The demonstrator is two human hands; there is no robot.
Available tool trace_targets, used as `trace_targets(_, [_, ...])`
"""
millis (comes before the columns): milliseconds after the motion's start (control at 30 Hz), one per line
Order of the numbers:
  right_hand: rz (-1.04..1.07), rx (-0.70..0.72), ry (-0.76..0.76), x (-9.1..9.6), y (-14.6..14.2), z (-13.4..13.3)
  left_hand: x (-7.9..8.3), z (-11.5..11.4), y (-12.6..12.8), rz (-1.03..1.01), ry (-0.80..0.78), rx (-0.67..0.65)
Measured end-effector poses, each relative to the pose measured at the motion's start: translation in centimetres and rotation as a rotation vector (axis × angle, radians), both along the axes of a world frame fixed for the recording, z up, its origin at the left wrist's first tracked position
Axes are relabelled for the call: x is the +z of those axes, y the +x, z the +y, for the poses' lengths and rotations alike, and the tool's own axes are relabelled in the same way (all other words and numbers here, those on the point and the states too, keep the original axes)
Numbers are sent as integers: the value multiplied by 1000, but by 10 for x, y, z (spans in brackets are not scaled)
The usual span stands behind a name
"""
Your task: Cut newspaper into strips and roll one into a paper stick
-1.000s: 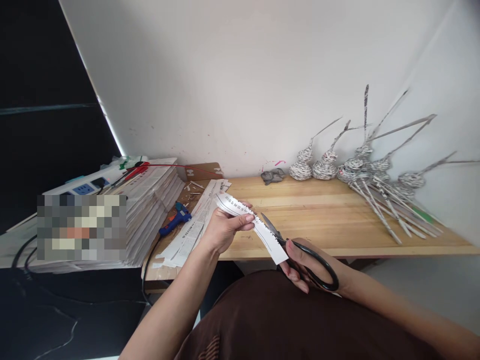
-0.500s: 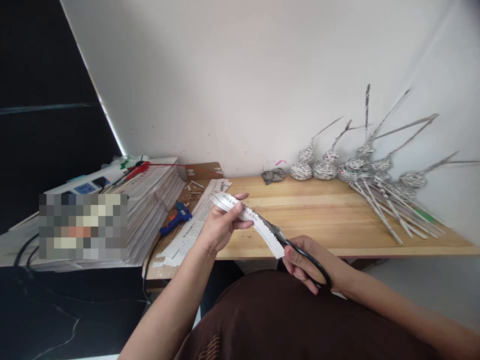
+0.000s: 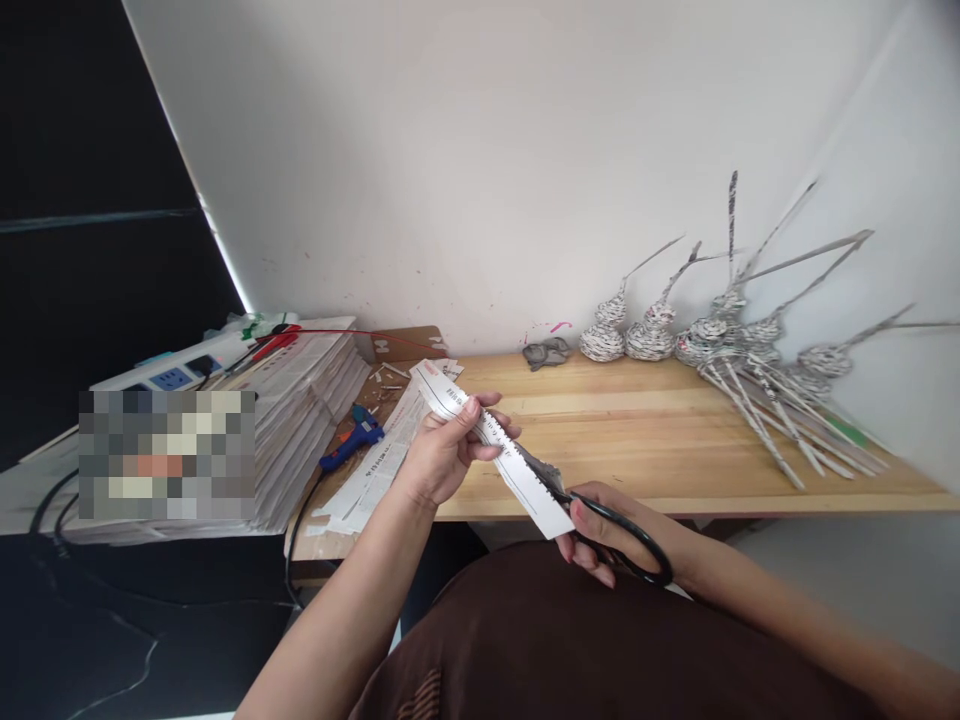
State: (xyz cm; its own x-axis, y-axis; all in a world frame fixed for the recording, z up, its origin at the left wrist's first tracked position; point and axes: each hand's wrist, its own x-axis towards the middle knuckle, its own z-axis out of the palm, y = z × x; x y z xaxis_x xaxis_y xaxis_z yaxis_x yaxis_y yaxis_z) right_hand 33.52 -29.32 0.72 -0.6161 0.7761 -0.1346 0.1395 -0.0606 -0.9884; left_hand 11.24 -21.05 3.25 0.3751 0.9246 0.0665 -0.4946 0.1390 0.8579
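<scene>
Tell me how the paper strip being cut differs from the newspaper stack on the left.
The paper strip is a narrow, long piece; the newspaper stack is a thick pile of wide sheets. The paper strip is held in the air, slanted, by the left hand, with the scissors in the right hand at its edge; the newspaper stack lies flat, touched by neither hand. Both are printed paper.

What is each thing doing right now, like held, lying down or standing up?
Paper strip: pinched in the left hand, raised off the table.
Scissors: gripped by the right hand, blades against the strip.
Glue gun: lying on the table, untouched.
Newspaper stack: piled flat.
Woven gourds: standing upright.
Paper sticks: lying loose on the table.
</scene>
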Motion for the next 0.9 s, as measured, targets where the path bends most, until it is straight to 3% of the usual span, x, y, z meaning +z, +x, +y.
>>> trace_targets(233, [18, -71, 87, 5, -4, 3, -5, -3, 8, 35, -2, -11])
trace_targets(400, [18, -22, 65, 7, -7, 5, -4, -4, 12, 81, -14, -22])
trace_targets(633, [83, -57, 37, 7, -7, 5, -6, -4, 14, 75, -60, 52])
trace_targets(900, [5, -131, 107, 7, -7, 0, -7, -3, 12, 126, -52, 31])
